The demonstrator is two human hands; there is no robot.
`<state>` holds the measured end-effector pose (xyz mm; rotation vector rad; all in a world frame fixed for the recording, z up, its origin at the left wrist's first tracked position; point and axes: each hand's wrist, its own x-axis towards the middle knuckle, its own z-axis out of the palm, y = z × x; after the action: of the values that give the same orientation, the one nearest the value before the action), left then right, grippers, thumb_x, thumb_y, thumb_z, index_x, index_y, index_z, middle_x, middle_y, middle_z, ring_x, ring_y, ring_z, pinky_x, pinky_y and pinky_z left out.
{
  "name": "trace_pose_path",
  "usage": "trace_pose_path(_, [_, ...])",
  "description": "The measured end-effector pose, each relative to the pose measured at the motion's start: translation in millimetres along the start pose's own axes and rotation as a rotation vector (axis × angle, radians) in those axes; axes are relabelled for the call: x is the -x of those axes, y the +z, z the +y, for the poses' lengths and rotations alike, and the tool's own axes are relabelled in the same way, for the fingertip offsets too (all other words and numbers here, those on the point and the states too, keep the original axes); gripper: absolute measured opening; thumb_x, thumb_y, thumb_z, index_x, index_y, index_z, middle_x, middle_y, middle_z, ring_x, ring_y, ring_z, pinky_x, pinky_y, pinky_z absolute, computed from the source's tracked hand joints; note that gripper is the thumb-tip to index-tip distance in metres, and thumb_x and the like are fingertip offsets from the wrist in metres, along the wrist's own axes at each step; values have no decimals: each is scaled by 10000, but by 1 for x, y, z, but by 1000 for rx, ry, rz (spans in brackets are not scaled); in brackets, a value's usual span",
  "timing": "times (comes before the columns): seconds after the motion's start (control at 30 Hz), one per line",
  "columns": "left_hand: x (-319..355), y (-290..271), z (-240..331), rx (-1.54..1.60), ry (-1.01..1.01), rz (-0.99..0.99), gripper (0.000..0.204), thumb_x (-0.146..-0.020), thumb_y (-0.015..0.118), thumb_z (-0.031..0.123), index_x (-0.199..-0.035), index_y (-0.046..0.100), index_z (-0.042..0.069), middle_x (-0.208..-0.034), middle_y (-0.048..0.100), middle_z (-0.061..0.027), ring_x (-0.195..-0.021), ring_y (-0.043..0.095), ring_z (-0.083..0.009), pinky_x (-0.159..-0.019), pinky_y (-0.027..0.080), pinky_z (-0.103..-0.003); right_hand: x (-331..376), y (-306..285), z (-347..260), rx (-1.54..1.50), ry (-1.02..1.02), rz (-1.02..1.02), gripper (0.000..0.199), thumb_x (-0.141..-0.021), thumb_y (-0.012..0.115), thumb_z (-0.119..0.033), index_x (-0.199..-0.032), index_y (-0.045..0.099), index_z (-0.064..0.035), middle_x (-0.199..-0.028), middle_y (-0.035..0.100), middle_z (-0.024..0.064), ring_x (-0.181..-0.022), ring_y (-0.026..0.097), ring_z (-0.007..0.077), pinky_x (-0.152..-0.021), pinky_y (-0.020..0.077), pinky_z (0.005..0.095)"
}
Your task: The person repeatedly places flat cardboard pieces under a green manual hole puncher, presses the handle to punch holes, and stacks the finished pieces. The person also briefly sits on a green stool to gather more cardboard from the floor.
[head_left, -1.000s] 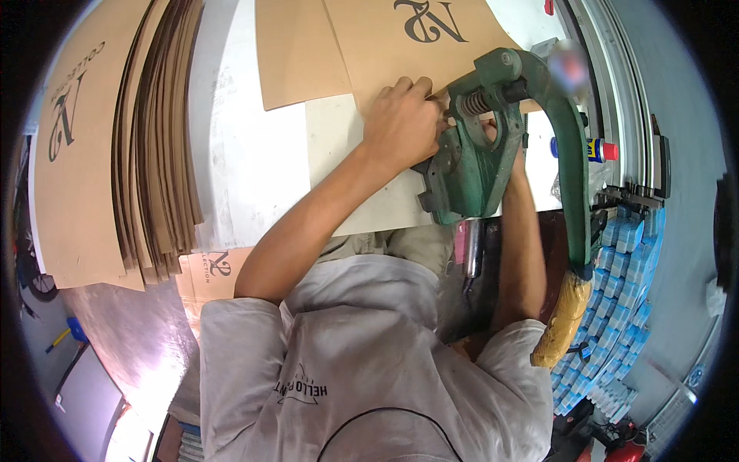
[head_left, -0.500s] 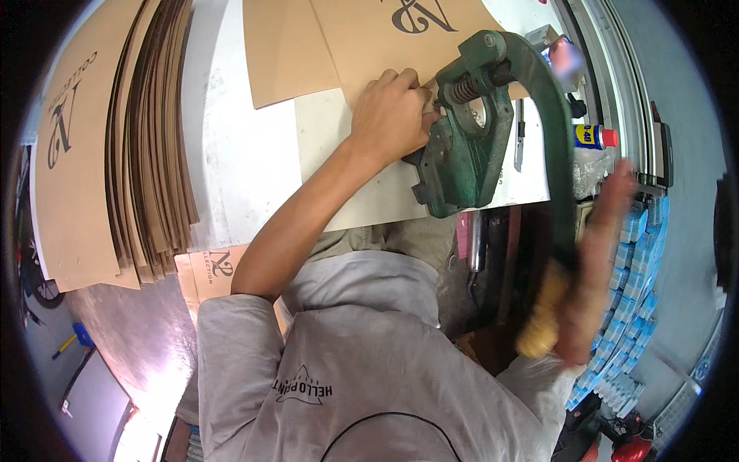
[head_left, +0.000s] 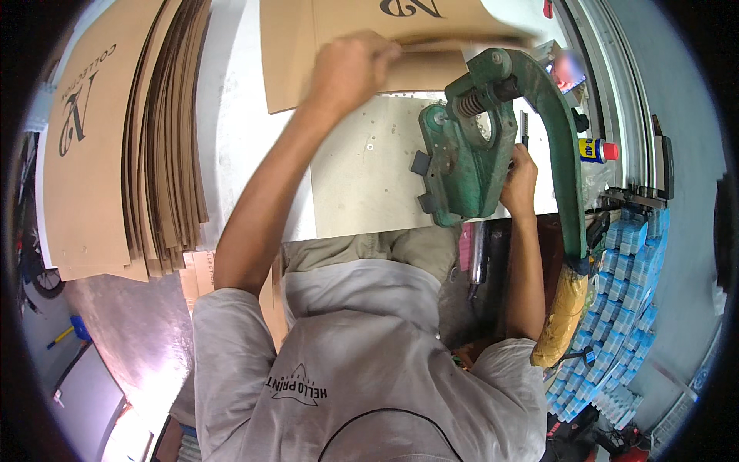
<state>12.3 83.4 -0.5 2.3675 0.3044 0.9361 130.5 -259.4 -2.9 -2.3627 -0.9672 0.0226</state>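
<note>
My left hand, smeared a little by motion, is closed on the edge of a brown kraft paperboard sheet above the table. The sheet's raised edge is blurred and stretches toward the top of a green hand press. Under it lies more printed brown paperboard. My right hand is at the right side of the press base, off the lever. Its fingers are bent and partly hidden by the press, so what they touch is unclear. The press's long lever ends in a yellow wrapped handle beside my right arm.
A tall stack of brown printed sheets stands at the left. Right of the press are a box cutter, a blue-and-yellow spray can with red cap and piled blue packs. Small round bits dot the pale board.
My left hand has moved up and left, drawing the paperboard sheet away from the press. My right hand has gone from beside the lever handle to the press base.
</note>
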Motion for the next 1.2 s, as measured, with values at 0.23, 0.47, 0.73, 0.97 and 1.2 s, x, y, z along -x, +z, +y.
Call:
trace_pose_path(0.23, [-24,-42,31,433,-254,823,250,-1018,699,205,-974,697,-41,-880,705,-72,-754,672,-116,-694,564,-293,-1,-1,-1,-36,83,-33,288,-821,746,-67,-1073,661,44,-977,694,219,-902,700,394,-807,544,427])
trace_pose_path(0.47, [32,19,42,912,-793,490,282,-1007,729,267,-1025,668,-8,-892,681,-74,-819,683,-144,-680,581,-287,-16,0,-4,13,-44,-98,396,-842,717,-48,-1214,620,50,-1096,720,249,-1022,700,434,-914,537,451])
trace_pose_path(0.73, [72,-26,24,419,-537,-265,244,-945,771,268,-967,749,25,-806,715,-127,-622,648,-186,-582,473,-326,-21,1,-17,-575,91,-123,260,-976,709,-93,-1210,669,13,-1065,722,59,-1013,646,117,-887,518,311])
trace_pose_path(0.97, [15,-22,-15,-130,415,-118,340,-873,772,119,-1191,668,63,-1109,734,-122,-1056,681,-348,-877,550,-460,-56,51,-19,-862,230,-225,308,-915,729,-109,-1188,688,26,-1072,738,78,-943,653,130,-884,547,332])
trace_pose_path(1.2, [4,-11,-10,-178,203,-499,404,-820,663,11,-1220,630,59,-1282,683,-129,-1116,675,-333,-886,574,-472,-60,31,-41,-868,287,-298,225,-955,672,-118,-1123,737,17,-1016,750,71,-824,668,123,-741,568,308])
